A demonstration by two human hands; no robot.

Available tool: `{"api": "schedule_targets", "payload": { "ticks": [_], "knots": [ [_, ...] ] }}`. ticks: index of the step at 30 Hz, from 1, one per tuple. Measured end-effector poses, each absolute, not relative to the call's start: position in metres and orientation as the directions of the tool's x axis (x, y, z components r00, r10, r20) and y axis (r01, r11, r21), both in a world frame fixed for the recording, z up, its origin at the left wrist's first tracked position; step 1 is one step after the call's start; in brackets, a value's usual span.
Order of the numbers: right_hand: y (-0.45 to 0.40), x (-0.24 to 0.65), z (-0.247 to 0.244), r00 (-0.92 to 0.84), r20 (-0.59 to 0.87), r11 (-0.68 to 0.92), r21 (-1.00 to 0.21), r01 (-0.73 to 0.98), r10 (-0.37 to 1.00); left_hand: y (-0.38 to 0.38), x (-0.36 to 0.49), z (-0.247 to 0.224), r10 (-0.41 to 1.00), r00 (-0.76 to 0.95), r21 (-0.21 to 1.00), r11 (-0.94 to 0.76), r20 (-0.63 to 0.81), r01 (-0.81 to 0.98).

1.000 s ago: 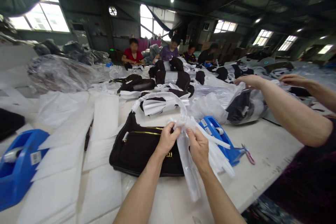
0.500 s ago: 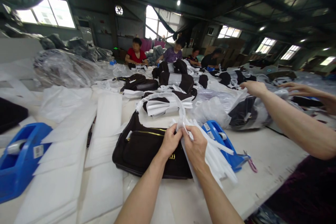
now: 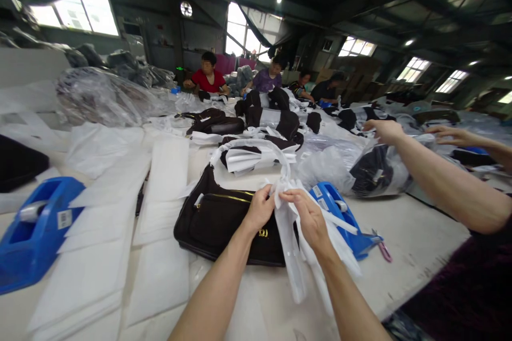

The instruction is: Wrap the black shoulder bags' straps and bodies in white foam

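A dark handbag lies zipper side up on the table, base toward the wearer, long axis nearly nine-to-three o'clock. At its two o'clock corner, the left hand pinches white wrap; the right hand touches it, grip unclear. The wrapped strap arches toward twelve, other dark bags beyond.

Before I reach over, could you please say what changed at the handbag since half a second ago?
The right hand has drawn slightly from the left hand, its fingers straighter; whether it let go is unclear. The white wrapping strip, mostly hidden then, now shows hanging past the lower edge of the dark handbag. The handbag, blue tape dispensers and pink-handled scissors stayed put.
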State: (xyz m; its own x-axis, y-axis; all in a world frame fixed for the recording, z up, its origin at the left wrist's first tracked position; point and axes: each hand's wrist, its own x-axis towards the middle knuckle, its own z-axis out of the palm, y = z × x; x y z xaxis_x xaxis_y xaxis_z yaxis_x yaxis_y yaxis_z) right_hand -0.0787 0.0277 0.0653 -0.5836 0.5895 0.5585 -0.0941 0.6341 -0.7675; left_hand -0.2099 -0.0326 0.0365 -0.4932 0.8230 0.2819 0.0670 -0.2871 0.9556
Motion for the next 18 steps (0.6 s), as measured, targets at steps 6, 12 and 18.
{"api": "schedule_targets", "payload": {
  "ticks": [6, 12, 18],
  "knots": [
    [0.047, -0.091, 0.066, -0.622, 0.275, 0.247, -0.960, -0.133, 0.733, -0.036, -0.209, 0.044, 0.831, -0.451, 0.943, -0.248, 0.326, 0.223],
    [0.051, -0.095, 0.068, -0.653, 0.053, -0.056, -0.988, -0.144, 0.755, -0.039, -0.209, 0.046, 0.855, -0.406, 0.927, -0.199, 0.323, 0.319],
    [0.054, -0.093, 0.067, -0.687, -0.006, -0.072, -0.995, -0.067, 0.726, -0.040, -0.205, 0.048, 0.843, -0.398, 0.807, -0.069, 0.361, 0.586]
  ]
}}
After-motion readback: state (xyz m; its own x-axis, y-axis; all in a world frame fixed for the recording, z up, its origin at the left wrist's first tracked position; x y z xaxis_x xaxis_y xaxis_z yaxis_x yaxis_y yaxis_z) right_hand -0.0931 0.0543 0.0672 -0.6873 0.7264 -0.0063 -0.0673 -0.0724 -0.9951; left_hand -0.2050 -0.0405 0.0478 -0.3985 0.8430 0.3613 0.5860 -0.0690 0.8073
